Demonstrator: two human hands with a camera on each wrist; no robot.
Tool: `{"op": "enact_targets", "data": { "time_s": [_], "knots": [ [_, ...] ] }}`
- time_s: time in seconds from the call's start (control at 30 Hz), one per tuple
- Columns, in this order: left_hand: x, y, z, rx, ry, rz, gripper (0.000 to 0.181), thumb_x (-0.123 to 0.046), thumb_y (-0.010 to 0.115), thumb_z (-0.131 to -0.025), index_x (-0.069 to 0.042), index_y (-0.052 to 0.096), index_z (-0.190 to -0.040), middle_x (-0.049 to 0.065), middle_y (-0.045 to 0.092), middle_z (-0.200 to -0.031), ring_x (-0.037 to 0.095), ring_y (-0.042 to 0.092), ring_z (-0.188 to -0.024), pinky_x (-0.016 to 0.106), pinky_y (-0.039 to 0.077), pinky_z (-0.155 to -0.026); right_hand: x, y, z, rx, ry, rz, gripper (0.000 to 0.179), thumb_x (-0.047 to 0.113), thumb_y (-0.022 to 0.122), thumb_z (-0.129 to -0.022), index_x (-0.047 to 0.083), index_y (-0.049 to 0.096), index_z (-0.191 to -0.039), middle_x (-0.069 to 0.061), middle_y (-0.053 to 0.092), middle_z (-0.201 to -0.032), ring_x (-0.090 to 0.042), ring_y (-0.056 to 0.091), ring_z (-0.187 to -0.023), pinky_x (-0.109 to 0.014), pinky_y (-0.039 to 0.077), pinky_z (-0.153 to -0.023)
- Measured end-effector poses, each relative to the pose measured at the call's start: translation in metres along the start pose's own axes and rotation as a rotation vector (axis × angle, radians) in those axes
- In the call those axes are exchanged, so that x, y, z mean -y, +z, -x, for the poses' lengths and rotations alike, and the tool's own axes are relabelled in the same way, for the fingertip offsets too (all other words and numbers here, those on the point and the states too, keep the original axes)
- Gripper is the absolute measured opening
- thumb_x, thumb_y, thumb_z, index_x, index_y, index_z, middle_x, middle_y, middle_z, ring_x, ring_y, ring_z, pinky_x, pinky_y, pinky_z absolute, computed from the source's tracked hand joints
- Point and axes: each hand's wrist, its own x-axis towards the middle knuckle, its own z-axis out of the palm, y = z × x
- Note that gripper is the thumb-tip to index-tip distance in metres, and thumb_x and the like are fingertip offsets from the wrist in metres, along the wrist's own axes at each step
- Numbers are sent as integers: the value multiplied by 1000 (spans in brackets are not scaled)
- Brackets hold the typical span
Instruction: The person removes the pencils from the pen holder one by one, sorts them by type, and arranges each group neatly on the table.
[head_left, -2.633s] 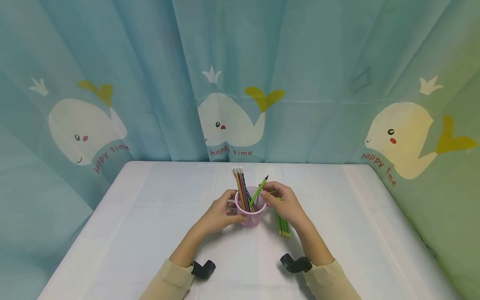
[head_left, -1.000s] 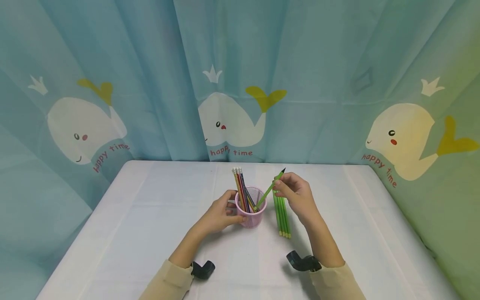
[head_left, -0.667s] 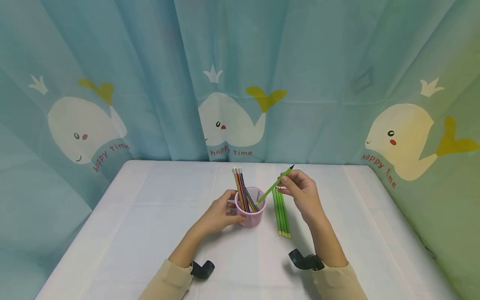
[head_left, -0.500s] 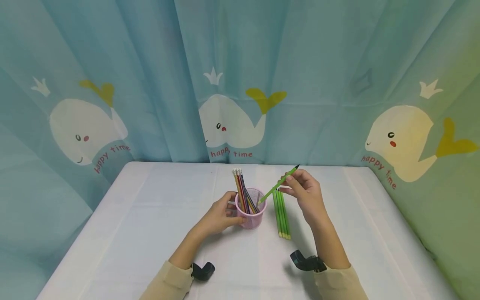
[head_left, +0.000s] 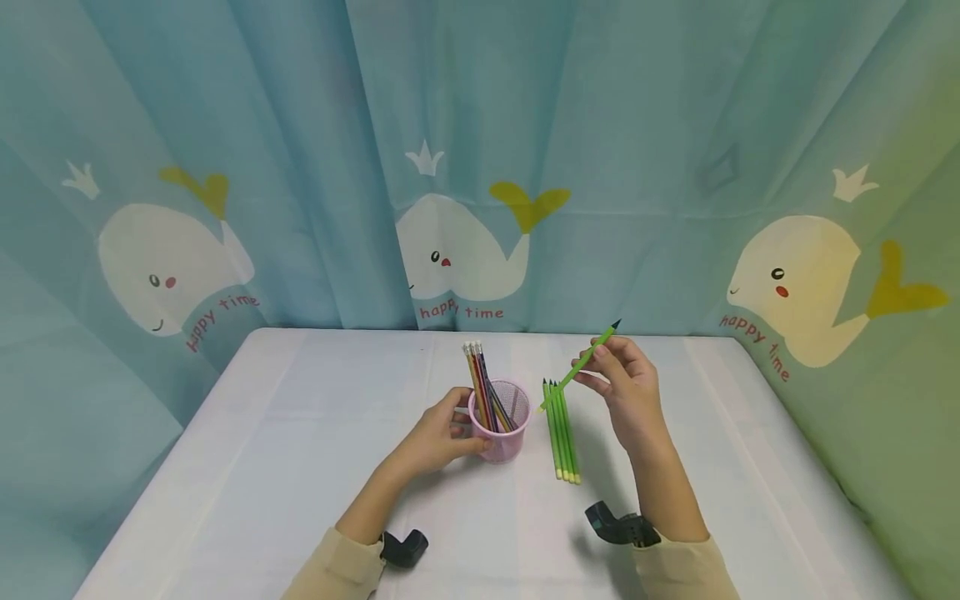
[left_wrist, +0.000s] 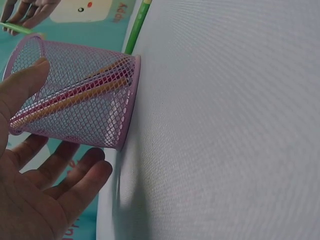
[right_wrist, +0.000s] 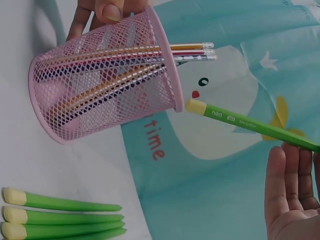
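My left hand [head_left: 438, 433] holds the pink mesh pencil cup [head_left: 504, 450] upright on the table, thumb on its near side and fingers round its left and far side. Several striped pencils [right_wrist: 192, 52] lean inside it, white eraser ends up. To the right, my right hand [head_left: 628, 387] pinches a green pencil [head_left: 577, 367] between thumb and fingers, its dark point up and its pale yellow end slanting down. In the right wrist view that yellow end is right beside the cup's rim. Below it several green pencils [head_left: 564, 442] lie side by side, yellow ends toward me.
A white cloth covers the table [head_left: 315, 442]. Behind it hangs a blue-green curtain [head_left: 637, 167] printed with whales. Black wrist devices, one on the left wrist [head_left: 405, 548] and one on the right [head_left: 618, 527], stick out inward over the table.
The right hand has drawn the green pencil up and to the right, out of the cup; its yellow end was inside before. The left hand and cup stay in place.
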Motion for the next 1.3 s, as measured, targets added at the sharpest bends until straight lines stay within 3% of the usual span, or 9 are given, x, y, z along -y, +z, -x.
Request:
{"op": "enact_targets", "data": {
  "time_s": [0.37,0.6,0.87,1.07,1.3],
  "knots": [
    [1,0,2,6,-4,-5,66,-16,82,-82,-7,45,-137,14,56,-135,31,62,-116,43,55,-98,-5,-7,-2,-9,88,48,19,18,58,-102,2,56,-112,-7,62,-99,-18,66,-89,-31,62,-79],
    [2,-1,1,8,-8,-28,67,-17,82,-83,-9,44,-138,12,55,-137,29,62,-117,42,55,-98,-11,-14,-5,-7,136,117,12,14,58,-101,10,58,-113,-1,62,-98,-19,66,-89,-30,62,-77],
    [2,-1,-1,6,-5,-20,67,-17,82,-83,-8,45,-138,13,55,-137,30,62,-117,41,55,-97,-24,-24,-10,-5,187,307,29,12,56,-100,7,51,-128,-1,64,-98,-14,66,-86,-30,62,-74],
    [2,-1,-2,-1,1,-32,68,-19,83,-82,-9,45,-137,13,55,-137,30,62,-116,42,55,-98,-31,-27,-11,-20,221,409,37,11,60,-97,6,51,-133,-6,63,-102,-14,65,-86,-29,61,-73],
    [3,0,-2,6,6,-38,68,-20,83,-82,-8,45,-138,13,55,-138,30,62,-117,42,55,-98,-38,-32,-9,-8,232,478,40,12,63,-96,5,52,-134,-22,62,-109,-14,63,-86,-28,61,-71]
  ]
}}
